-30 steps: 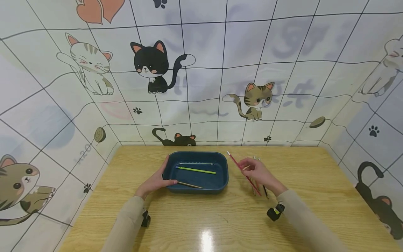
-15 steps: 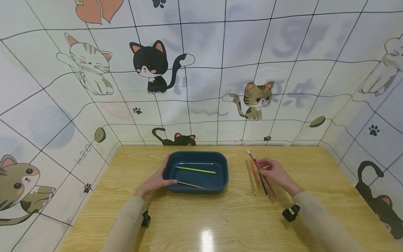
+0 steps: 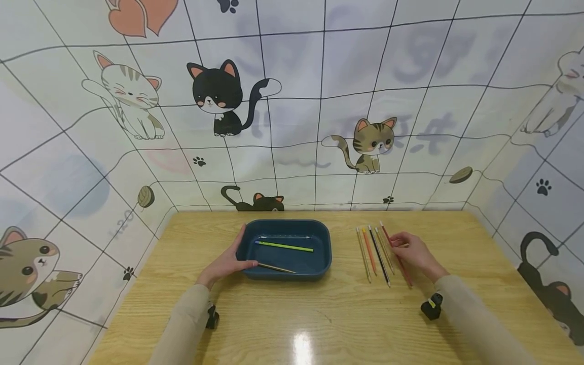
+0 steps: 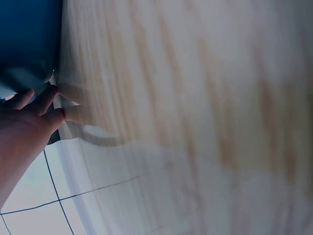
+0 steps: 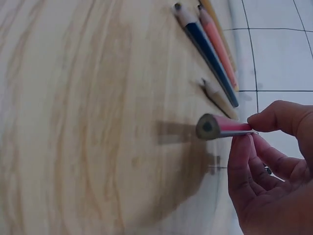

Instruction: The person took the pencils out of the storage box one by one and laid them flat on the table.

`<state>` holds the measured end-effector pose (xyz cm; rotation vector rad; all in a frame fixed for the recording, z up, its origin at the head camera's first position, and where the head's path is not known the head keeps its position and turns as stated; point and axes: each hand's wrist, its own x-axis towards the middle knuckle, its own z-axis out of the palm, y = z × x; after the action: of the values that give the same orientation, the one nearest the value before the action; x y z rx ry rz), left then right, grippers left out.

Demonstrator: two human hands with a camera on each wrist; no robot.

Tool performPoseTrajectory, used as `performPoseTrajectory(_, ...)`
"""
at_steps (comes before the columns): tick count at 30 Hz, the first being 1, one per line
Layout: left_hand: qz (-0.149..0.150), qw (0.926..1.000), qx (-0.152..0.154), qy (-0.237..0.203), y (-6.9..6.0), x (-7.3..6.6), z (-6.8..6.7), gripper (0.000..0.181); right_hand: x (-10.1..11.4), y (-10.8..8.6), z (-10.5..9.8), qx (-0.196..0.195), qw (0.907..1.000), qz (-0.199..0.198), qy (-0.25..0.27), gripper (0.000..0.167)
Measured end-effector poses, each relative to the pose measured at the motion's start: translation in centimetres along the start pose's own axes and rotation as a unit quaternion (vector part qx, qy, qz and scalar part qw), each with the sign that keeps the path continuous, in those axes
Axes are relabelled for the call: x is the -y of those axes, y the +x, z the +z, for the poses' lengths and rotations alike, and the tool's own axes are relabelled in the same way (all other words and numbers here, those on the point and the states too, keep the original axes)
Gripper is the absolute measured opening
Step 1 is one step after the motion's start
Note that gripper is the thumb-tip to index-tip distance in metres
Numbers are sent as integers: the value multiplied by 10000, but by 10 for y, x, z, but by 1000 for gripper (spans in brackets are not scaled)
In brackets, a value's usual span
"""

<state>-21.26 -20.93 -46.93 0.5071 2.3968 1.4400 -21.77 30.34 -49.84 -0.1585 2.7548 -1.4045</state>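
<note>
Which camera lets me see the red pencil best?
The head view: both ends of the red pencil show, with the right hand pinching it between them. The right wrist view is closer but looks along it, so it seems short. The left wrist view doesn't show it.

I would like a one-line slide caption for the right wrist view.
The right hand pinches a red pencil; other pencils lie on the wooden table.

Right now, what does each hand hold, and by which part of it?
The right hand pinches the red pencil near its middle; the left hand grips the tray by its left end.
</note>
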Motion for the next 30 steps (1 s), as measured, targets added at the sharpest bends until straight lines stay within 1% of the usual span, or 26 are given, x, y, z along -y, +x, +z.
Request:
performPoseTrajectory(2,-7,10000,-1,-8,0,0,0,108,-4,2,-1,-2,9998,-15,-185,31)
performPoseTrajectory(7,10,10000,-14,16,2,0,0,108,-9,5,-2,-45,9989,48,-461,29)
performPoseTrajectory(12,-9,10000,18,-20,2,0,0,109,-9,5,-2,-41,9983,164,-562,30)
performPoseTrajectory(18,73,10000,5,-45,2,0,0,108,-8,6,2,-79,9975,253,-649,29)
performPoseTrajectory(24,103,9999,13,-3,1,0,-1,108,-7,7,3,-112,9963,235,-818,27)
performPoseTrajectory(30,62,10000,14,5,0,1,0,107,-10,7,5,-144,9954,146,-937,28)
